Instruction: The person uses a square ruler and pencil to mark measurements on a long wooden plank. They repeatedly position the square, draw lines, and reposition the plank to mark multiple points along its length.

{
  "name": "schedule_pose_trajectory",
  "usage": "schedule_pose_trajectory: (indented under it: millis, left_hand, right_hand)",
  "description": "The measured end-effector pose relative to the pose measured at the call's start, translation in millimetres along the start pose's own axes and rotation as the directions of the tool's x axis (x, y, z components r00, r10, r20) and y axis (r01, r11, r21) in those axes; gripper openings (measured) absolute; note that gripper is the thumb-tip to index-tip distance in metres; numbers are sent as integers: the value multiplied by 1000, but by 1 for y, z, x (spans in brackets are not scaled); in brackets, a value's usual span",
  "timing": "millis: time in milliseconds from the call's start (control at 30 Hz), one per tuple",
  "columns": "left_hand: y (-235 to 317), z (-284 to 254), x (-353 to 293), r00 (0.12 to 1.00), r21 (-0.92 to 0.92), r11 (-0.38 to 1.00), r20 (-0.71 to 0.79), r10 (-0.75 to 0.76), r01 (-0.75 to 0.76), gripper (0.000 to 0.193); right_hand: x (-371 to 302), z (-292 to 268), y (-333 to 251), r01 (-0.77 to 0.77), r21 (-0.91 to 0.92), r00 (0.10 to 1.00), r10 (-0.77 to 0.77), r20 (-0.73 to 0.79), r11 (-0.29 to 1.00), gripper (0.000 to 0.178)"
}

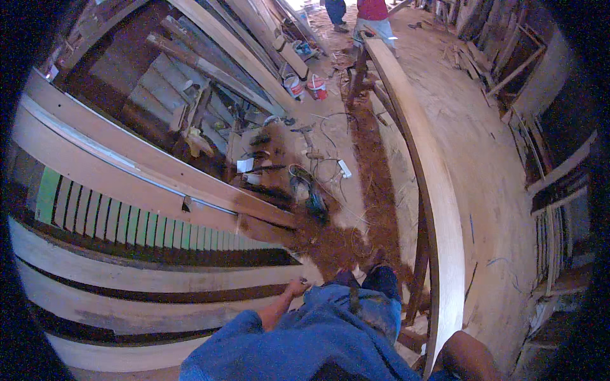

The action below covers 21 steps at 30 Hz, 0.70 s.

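My left hand (pixel 296 287) hangs beside my blue top, close to the ends of the pale boards (pixel 159 279) stacked on my left. Its fingers look curled around a small dark thing that I cannot make out. To my right runs a long pale wooden beam (pixel 438 178), raised on dark wooden supports (pixel 419 267). My bent right arm (pixel 467 355) shows at the lower edge beside the beam's near end, but the right hand is out of sight.
A power strip (pixel 344 168) and loose cables lie on the sawdust-covered floor ahead. Buckets (pixel 317 87) stand farther off, near leaning planks (pixel 235 57). Green-edged slats (pixel 140 222) fill a gap on the left. A person in red (pixel 373 11) stands at the beam's far end.
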<state>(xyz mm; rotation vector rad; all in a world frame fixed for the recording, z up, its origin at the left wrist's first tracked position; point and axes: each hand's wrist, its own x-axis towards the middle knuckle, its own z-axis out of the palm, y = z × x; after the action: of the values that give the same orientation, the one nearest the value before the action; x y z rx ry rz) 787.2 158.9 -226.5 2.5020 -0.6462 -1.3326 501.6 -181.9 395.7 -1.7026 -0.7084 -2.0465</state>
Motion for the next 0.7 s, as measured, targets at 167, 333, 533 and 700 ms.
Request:
schedule_pose_trajectory:
  millis: [167, 333, 533, 700]
  left_hand:
    - [69, -31, 36, 999, -41, 999, -27, 27, -28, 62]
    - [72, -75, 86, 998, -77, 997, -61, 1, -6, 64]
    - [187, -159, 119, 987, -247, 965, -115, -112, 81, 56]
    - [276, -198, 133, 960, -420, 907, -257, -107, -12, 51]
  right_hand:
    - [-31, 3, 84, -122, 111, 992, 125, -16, 986, 26]
    - [-43, -16, 182, -172, 193, 977, 193, -93, 966, 28]
    - [-68, -9, 295, -284, 277, 945, 316, -80, 918, 31]
    - [-92, 0, 354, -454, 347, 854, 512, -91, 820, 34]
